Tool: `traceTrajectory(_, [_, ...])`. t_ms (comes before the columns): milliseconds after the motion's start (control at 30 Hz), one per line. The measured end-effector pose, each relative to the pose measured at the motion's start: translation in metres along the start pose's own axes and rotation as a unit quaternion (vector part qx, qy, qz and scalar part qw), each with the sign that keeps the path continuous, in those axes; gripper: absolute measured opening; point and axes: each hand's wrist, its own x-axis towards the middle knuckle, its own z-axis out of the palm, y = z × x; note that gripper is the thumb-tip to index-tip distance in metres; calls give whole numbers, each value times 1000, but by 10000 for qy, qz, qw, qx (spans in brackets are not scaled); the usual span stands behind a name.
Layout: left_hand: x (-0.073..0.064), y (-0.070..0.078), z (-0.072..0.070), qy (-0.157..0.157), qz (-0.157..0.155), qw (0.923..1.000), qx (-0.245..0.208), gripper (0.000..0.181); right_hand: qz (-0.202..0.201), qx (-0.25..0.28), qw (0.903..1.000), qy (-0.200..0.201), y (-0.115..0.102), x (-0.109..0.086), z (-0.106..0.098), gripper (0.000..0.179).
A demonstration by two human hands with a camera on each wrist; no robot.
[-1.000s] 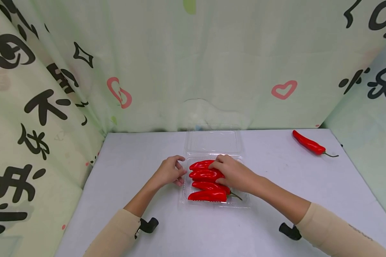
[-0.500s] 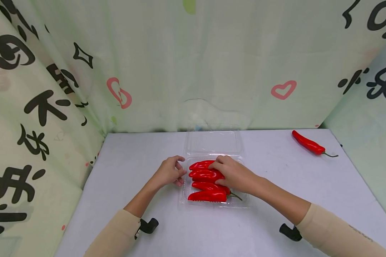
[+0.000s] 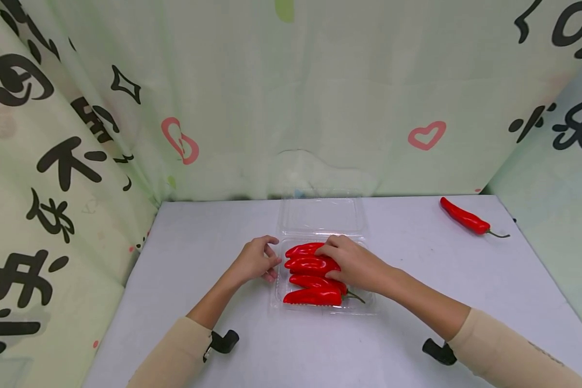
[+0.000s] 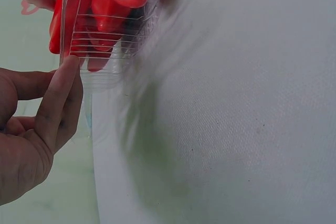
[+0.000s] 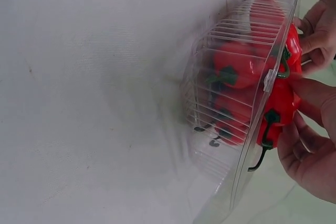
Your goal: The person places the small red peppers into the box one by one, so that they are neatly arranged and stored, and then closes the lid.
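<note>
A clear plastic clamshell box (image 3: 371,306) lies on the table with several glossy red chili peppers inside, filling it to the rim. My right hand (image 3: 356,264) reaches over the box from the right and grips a red chili pepper (image 3: 310,265) near its stem end, between thumb and fingers. In the right wrist view green stems (image 5: 273,116) show beside the thumb. At the box's left side is my left hand (image 3: 258,260), with its fingers loosely bent and nothing held. The left wrist view has one fingertip right at the box rim (image 4: 64,40).
The box's clear lid (image 3: 322,215) is folded back toward the curtain (image 3: 320,108). A single red chili pepper (image 3: 465,216) with a green stem lies at the back right of the white table (image 3: 441,280). Patterned cloth also hangs along both sides.
</note>
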Motion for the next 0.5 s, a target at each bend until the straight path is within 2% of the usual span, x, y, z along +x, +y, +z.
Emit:
traceTrajectory(300, [0,-1,0,26,-6,10000,15,52,-205,51,9992,329,9,-7,-6,47])
traceTrajectory(500, [0,-1,0,27,-18,10000,8,52,8,393,9987,337,17,-13,-12,49])
